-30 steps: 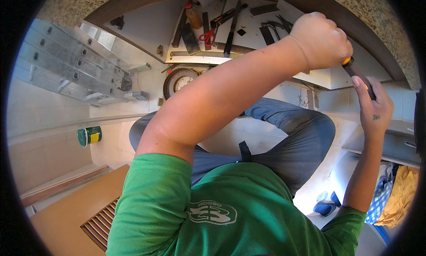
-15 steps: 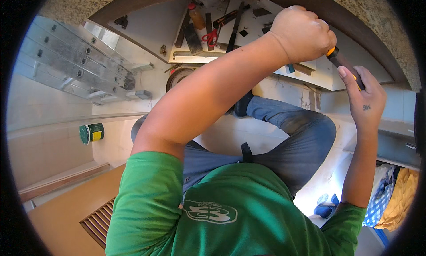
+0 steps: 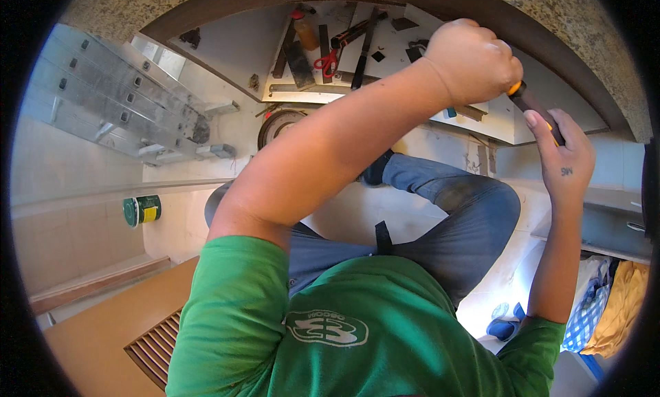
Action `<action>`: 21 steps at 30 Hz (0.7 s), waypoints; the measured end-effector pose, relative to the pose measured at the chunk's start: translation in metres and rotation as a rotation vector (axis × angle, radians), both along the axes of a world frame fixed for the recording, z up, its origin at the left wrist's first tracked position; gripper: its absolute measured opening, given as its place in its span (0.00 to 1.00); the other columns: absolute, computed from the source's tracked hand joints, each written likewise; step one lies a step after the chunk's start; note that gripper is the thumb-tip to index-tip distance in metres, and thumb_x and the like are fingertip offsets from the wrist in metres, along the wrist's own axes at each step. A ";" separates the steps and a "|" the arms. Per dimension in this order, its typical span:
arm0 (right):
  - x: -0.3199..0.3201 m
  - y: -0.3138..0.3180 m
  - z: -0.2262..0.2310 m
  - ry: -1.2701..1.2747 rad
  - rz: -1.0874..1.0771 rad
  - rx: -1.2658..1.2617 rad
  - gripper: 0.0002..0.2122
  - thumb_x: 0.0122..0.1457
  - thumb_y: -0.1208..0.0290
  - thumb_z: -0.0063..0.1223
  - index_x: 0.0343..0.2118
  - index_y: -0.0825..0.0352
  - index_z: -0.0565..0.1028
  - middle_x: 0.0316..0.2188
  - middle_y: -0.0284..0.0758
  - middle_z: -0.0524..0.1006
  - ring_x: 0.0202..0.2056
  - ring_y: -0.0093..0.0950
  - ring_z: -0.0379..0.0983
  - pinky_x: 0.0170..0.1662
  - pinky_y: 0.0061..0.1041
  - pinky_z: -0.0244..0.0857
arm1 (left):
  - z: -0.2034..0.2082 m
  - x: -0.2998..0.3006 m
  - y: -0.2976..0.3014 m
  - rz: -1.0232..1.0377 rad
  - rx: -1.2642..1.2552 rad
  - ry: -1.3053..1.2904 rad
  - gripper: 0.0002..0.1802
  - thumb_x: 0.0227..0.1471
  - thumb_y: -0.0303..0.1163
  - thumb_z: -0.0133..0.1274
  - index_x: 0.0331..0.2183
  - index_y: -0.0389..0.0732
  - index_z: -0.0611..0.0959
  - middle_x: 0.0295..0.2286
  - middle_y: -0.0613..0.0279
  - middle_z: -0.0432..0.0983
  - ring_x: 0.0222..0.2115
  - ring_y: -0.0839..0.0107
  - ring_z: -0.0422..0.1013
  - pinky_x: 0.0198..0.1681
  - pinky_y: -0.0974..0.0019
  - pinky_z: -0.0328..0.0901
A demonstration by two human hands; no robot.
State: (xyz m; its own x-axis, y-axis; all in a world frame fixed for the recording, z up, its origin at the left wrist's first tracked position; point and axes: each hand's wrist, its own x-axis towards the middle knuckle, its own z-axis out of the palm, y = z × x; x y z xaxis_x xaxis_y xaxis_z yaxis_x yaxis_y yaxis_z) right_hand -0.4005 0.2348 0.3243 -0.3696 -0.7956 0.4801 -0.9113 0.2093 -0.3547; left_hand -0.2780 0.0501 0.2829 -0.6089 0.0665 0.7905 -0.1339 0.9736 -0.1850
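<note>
My left hand (image 3: 471, 60) is raised at the upper right, its fist closed around the orange end of a tool handle (image 3: 517, 89). The tool's black part (image 3: 543, 118) slants down and to the right. My right hand (image 3: 562, 156) sits just below, fingers wrapped over that black part. Both hands are held close under a curved dark brown edge (image 3: 550, 60) with speckled stone (image 3: 584, 26) above it. The tool's tip is hidden behind my right hand. My green shirt (image 3: 357, 328) and blue jeans (image 3: 467, 211) fill the lower middle.
An aluminium ladder (image 3: 117, 101) lies at the left, with a green can (image 3: 141, 210) below it. Red scissors (image 3: 328, 59), an orange bottle (image 3: 306, 32) and several hand tools lie on a white board (image 3: 392, 46). A wooden panel with a grille (image 3: 148, 342) lies at the lower left. Cloths (image 3: 612, 307) are heaped at the right.
Both hands have drifted slightly left in the picture while keeping hold of the tool. The view has shifted a little.
</note>
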 end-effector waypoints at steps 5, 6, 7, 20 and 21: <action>0.028 -0.032 -0.005 0.024 0.136 0.022 0.20 0.53 0.53 0.68 0.27 0.69 0.77 0.19 0.41 0.73 0.21 0.35 0.68 0.27 0.31 0.63 | -0.004 0.048 -0.025 0.154 0.041 -0.011 0.06 0.37 0.38 0.61 0.20 0.53 0.79 0.19 0.68 0.74 0.22 0.65 0.76 0.26 0.60 0.69; 0.037 -0.040 -0.010 0.070 0.168 0.051 0.19 0.54 0.54 0.68 0.28 0.70 0.78 0.20 0.41 0.73 0.21 0.33 0.68 0.28 0.29 0.63 | -0.010 0.065 -0.031 0.250 0.088 -0.081 0.07 0.36 0.37 0.61 0.21 0.52 0.79 0.19 0.68 0.73 0.22 0.64 0.75 0.25 0.60 0.69; 0.043 -0.046 -0.013 0.155 0.254 0.041 0.19 0.54 0.56 0.68 0.30 0.70 0.78 0.21 0.40 0.74 0.22 0.31 0.68 0.29 0.27 0.63 | -0.018 0.078 -0.034 0.272 0.039 -0.058 0.07 0.35 0.37 0.61 0.21 0.52 0.78 0.18 0.68 0.72 0.21 0.64 0.74 0.25 0.59 0.68; 0.011 0.027 0.008 -0.284 0.295 0.224 0.16 0.58 0.72 0.60 0.48 0.72 0.75 0.25 0.34 0.76 0.28 0.22 0.69 0.36 0.22 0.66 | -0.009 0.023 0.023 0.027 0.112 -0.190 0.05 0.41 0.40 0.58 0.19 0.53 0.81 0.21 0.69 0.79 0.26 0.66 0.79 0.32 0.61 0.70; 0.009 0.029 0.008 -0.277 0.305 0.212 0.16 0.58 0.71 0.60 0.47 0.72 0.76 0.26 0.34 0.76 0.28 0.22 0.69 0.36 0.22 0.66 | -0.008 0.018 0.024 0.019 0.113 -0.183 0.05 0.42 0.40 0.58 0.19 0.53 0.81 0.22 0.69 0.79 0.27 0.66 0.79 0.32 0.62 0.70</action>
